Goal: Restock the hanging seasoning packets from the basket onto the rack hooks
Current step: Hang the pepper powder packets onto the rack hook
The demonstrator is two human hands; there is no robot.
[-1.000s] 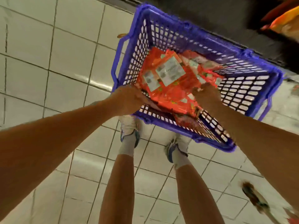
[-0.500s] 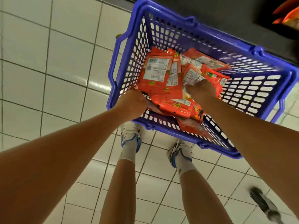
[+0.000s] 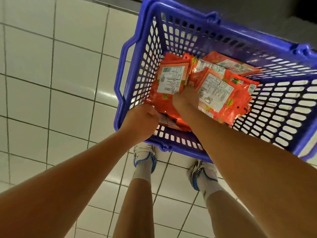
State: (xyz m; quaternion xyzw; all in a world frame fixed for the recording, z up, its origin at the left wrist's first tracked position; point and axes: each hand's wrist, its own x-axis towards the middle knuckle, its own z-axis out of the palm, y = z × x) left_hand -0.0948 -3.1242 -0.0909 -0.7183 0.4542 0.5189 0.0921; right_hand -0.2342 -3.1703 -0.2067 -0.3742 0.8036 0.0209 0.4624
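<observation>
White floor tiles [image 3: 72, 69] surround a blue basket [image 3: 120, 79] where both hands, left hand [image 3: 142, 117] and right hand [image 3: 186, 100], grip orange seasoning packets [image 3: 216, 90], fingers curled.

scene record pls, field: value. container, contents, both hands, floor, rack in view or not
container: blue plastic basket, on the floor
contents: orange seasoning packets, loose pile, mostly label side up
left hand: at the basket's near-left corner, gripping a packet edge
right hand: fingers pushed in among the packets, grip hidden
floor: pale tiles
rack: not in view

Light: even, bright overhead
Glare: sheen on floor tiles [image 3: 72, 66]
Blur: basket [image 3: 257, 40] far rim
Edges: wide-angle bending
</observation>
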